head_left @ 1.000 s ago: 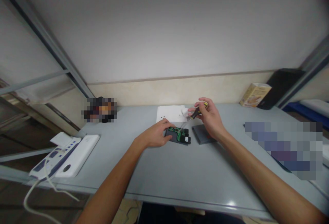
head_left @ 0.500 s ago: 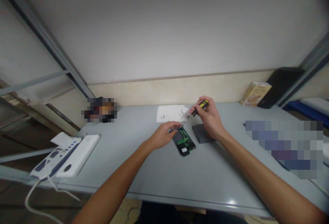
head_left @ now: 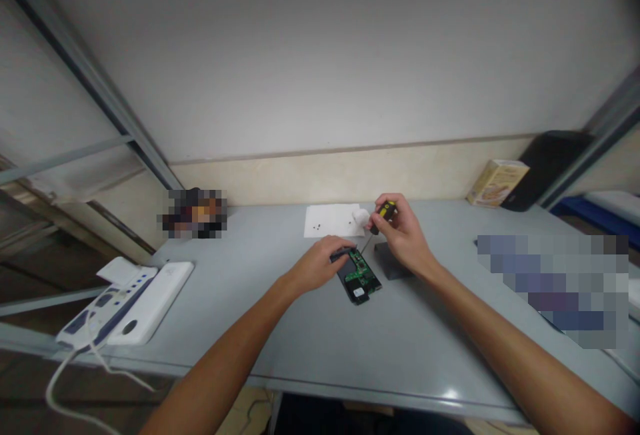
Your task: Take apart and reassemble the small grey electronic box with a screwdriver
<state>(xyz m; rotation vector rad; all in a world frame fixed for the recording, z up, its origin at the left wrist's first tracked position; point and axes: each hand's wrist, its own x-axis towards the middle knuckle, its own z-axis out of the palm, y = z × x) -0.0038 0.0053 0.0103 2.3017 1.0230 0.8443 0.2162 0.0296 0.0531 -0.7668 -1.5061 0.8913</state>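
Observation:
An opened black device with a green circuit board lies on the grey table. My left hand is closed on its far left edge, fingers over the top. A screwdriver with a yellow and black handle is gripped in my right hand. Its thin shaft slants down to the board's far right corner; whether the tip touches is too small to tell. Under my right hand lies a dark grey flat case piece, partly covered.
Behind the device is a white paper sheet with several tiny dark pieces and a white crumpled bit. A power strip and a white power bank lie left. A yellow box stands at the back right.
My right hand has lowered slightly and moved a little left, and the screwdriver now stands steeper, its tip shifted right. My left fingers have shifted back from the screwdriver's tip.

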